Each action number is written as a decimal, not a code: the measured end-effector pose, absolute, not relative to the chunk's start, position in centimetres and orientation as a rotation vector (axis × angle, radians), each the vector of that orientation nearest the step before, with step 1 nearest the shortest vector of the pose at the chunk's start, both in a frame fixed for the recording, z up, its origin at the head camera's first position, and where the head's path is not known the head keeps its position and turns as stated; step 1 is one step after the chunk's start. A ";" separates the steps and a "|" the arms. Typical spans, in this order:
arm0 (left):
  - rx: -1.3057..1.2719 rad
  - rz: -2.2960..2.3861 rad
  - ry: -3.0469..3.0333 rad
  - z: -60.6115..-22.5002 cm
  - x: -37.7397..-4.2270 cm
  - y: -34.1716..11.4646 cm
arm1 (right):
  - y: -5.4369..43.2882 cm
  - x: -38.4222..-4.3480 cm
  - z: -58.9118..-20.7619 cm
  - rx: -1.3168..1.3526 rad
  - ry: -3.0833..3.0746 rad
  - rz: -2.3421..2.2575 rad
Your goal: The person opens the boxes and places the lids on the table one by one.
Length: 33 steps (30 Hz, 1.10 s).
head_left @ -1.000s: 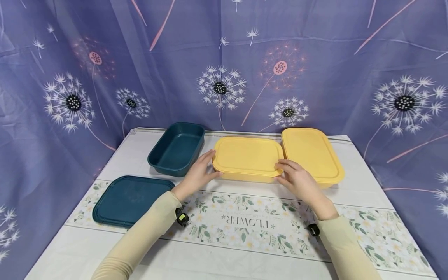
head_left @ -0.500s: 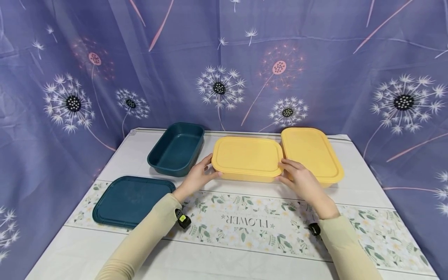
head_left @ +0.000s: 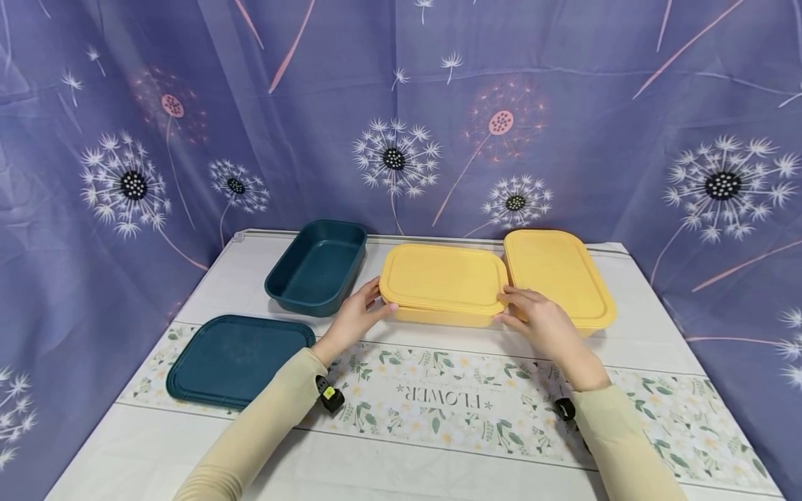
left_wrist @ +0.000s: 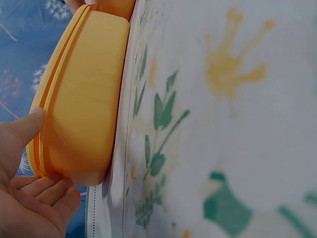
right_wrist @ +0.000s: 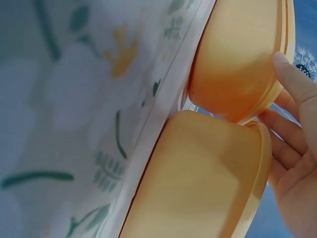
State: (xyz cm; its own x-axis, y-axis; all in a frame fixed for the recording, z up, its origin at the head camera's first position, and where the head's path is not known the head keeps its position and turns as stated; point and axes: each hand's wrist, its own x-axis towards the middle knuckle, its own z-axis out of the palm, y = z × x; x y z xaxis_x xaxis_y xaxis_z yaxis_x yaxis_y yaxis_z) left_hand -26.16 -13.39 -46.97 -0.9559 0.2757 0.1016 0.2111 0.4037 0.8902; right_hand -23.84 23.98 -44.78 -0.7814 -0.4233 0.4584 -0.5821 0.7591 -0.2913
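In the head view a yellow lid (head_left: 443,276) sits over a yellow box (head_left: 441,317) at mid-table. Its front left edge is raised, with a thin gap above the box wall. My left hand (head_left: 354,318) holds the lid's left front corner, thumb on the front rim and fingers round the end. In the left wrist view the thumb presses the lid edge (left_wrist: 45,89) and the fingertips curl beneath it. Across from it, my right hand (head_left: 544,330) holds the right front corner. Its thumb touches the rim in the right wrist view, with fingers reaching behind between the two boxes.
A second yellow lidded box (head_left: 560,275) stands close by at right. At left are an uncovered dark teal box (head_left: 316,268) and a teal lid (head_left: 241,358) lying flat. The table has a floral strip (head_left: 447,396); a purple curtain (head_left: 313,139) hangs behind.
The lid's front left edge has risen slightly from the box. My right hand has moved a little to the right around the corner; the teal box and lid stay put.
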 end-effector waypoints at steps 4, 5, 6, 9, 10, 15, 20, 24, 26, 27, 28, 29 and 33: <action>0.432 1.635 2.572 -46.8 -26.2 -13.4 | 24.0 -23.9 -44.7 0.767 -2.601 0.626; 0.428 1.636 2.570 -46.8 -26.2 -13.4 | 24.0 -23.9 -44.7 0.764 -2.605 0.634; 0.423 1.637 2.569 -46.8 -26.2 -13.4 | 24.0 -23.9 -44.7 0.761 -2.609 0.642; 0.410 1.647 2.563 -46.7 -26.2 -13.4 | 23.9 -23.9 -44.6 0.751 -2.631 0.662; 0.404 1.650 2.562 -46.6 -26.2 -13.4 | 23.9 -23.9 -44.6 0.749 -2.640 0.669; 0.386 1.683 2.532 -46.4 -26.1 -13.4 | 23.7 -23.9 -44.3 0.748 -2.679 0.694; 0.360 1.708 2.510 -46.3 -26.1 -13.4 | 23.6 -23.8 -44.3 0.753 -2.673 0.705; 0.348 1.725 2.494 -46.3 -26.1 -13.4 | 23.7 -23.8 -44.5 0.755 -2.659 0.717; 0.343 1.733 2.484 -46.4 -26.1 -13.4 | 23.7 -23.8 -44.6 0.762 -2.649 0.724; 0.341 1.741 2.475 -46.4 -26.2 -13.3 | 23.7 -23.8 -44.6 0.768 -2.644 0.730; 0.339 1.746 2.467 -46.4 -26.2 -13.3 | 23.8 -23.8 -44.6 0.778 -2.634 0.730; 0.339 1.754 2.458 -46.4 -26.2 -13.3 | 23.8 -23.8 -44.6 0.790 -2.623 0.732; 0.332 1.791 2.403 -46.5 -26.2 -13.3 | 23.9 -24.0 -44.4 0.841 -2.577 0.723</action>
